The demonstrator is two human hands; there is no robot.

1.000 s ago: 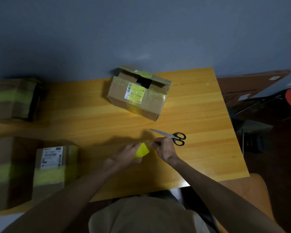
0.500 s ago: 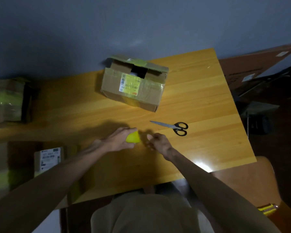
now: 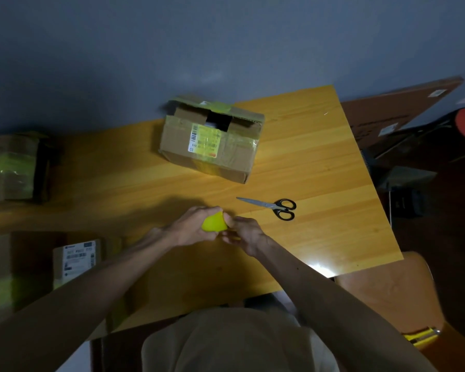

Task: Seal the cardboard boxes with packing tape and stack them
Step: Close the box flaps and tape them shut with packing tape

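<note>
The packing tape (image 3: 212,222), a yellow roll, is gripped in the left hand (image 3: 189,230), whose fingers are curled over its top, a little above the surface (image 3: 320,162). The right hand (image 3: 246,234) is set against the roll from the other side, with curled fingers pinching at its edge. It is judged that the loose end is being searched for, but whether a strip is already lifted cannot be told.

Just beyond the right hand the scissors (image 3: 275,208) are laid closed on the surface. Farther beyond both hands, well apart from them, the open box (image 3: 212,149) is found. Its top flaps are not shut and a dark gap is seen between them, so it is judged as not yet sealed. On the side turned to the hands a label is stuck, white with a barcode and yellow beside it. The figures 015 seem to be printed there; the rest is too small to be read.

Far to the left of the left hand, in dim light, a far box (image 3: 11,167) and a small box (image 3: 75,260) are crossed by yellow-green bands and are judged as already taped. The white label of the small box cannot be read. Sealing of the open box and the stacking are left to be done.
</note>
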